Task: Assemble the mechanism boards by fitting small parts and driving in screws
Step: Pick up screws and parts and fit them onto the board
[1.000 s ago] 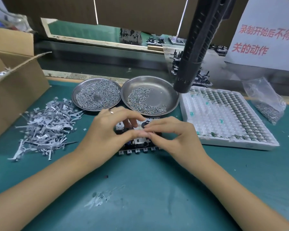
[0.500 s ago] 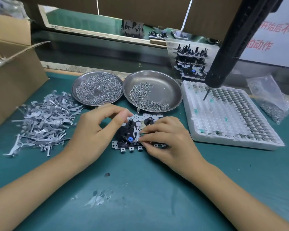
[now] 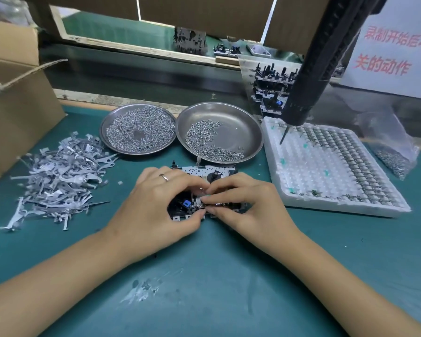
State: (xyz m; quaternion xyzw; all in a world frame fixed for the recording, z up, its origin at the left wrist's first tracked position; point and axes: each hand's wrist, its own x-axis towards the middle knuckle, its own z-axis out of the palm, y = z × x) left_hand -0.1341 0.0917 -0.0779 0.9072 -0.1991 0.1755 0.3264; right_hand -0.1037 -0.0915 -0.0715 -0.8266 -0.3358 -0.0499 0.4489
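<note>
Mechanism board [image 3: 199,171] flat, long axis left-right, under both hands' fingers [image 3: 214,198].

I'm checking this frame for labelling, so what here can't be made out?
- Head view: the small part at the fingertips of the left hand and right hand is too small and covered to identify.
- Much of the mechanism board lies under both hands.
- The red sign is cut off by the right edge.
- The hanging screwdriver runs off the top edge.
</note>
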